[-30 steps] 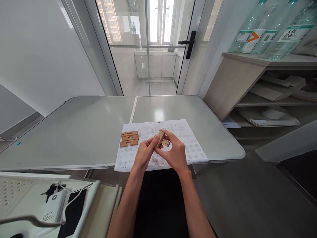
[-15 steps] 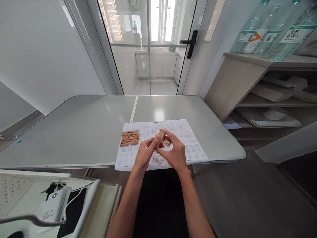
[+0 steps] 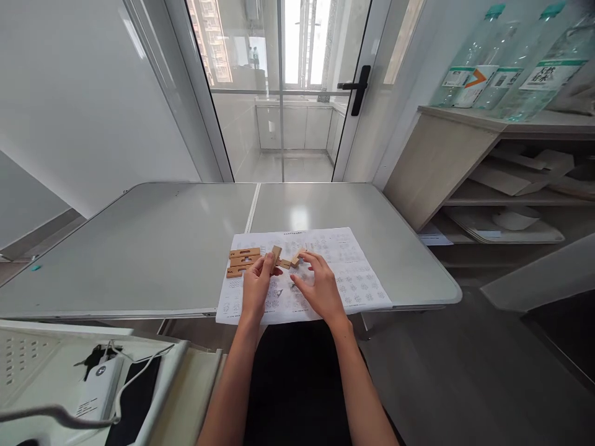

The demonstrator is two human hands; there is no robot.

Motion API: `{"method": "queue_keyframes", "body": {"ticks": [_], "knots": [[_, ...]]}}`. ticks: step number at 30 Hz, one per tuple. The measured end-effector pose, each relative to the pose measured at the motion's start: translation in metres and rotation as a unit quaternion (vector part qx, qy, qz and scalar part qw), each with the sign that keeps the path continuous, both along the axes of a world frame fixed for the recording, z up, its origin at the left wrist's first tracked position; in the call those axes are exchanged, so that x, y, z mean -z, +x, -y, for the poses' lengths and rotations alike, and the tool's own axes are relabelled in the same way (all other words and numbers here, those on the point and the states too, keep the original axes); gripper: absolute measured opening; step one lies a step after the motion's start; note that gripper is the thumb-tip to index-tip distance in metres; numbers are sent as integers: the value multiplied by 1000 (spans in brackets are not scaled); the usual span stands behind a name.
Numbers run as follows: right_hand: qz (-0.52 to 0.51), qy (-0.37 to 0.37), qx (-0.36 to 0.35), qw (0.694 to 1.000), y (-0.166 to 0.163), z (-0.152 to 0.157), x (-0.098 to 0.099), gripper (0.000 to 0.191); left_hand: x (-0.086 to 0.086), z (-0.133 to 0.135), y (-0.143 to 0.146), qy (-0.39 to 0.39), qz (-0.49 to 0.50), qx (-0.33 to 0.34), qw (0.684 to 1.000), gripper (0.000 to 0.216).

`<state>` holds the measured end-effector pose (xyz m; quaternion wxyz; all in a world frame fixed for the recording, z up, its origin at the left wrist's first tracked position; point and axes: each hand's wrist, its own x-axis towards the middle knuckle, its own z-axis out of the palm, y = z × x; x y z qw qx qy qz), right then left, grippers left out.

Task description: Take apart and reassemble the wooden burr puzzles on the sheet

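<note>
My left hand (image 3: 256, 285) pinches a notched wooden puzzle piece (image 3: 276, 253) between thumb and fingers, just above the printed sheet. Close to its right, a small wooden piece (image 3: 285, 264) and a tilted wooden block (image 3: 295, 259) show between my hands; whether these two are joined I cannot tell. My right hand (image 3: 321, 288) is open, thumb and index finger apart, with its index fingertip beside the tilted block. Several wooden puzzle pieces with cut-outs (image 3: 244, 253) lie in a stack of rows left of my left hand, partly covered by it.
Beneath the pieces lies a paper sheet with printed diagrams (image 3: 362, 279), overhanging the near edge of the grey table (image 3: 139, 248). A white cart (image 3: 176, 371) with a power bank (image 3: 100, 390) and cables is at lower left. Shelves (image 3: 446, 148) holding plastic bottles (image 3: 469, 68) stand right.
My hands have moved apart, the left one leftward with a piece. The wooden pieces that were held together between both hands are now separated, and my right fingers have spread.
</note>
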<state>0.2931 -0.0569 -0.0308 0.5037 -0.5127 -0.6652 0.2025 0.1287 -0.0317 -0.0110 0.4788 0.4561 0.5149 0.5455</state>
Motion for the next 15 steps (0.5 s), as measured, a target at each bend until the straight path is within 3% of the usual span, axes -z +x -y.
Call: {"method": "queue_keyframes", "body": {"ticks": [6, 15], "knots": [[4, -38, 22, 999, -10, -8, 14, 47, 5, -1, 0, 43, 9, 15, 999, 47], [76, -80, 75, 991, -16, -29, 12, 54, 3, 5, -5, 44, -34, 54, 997, 44]]}}
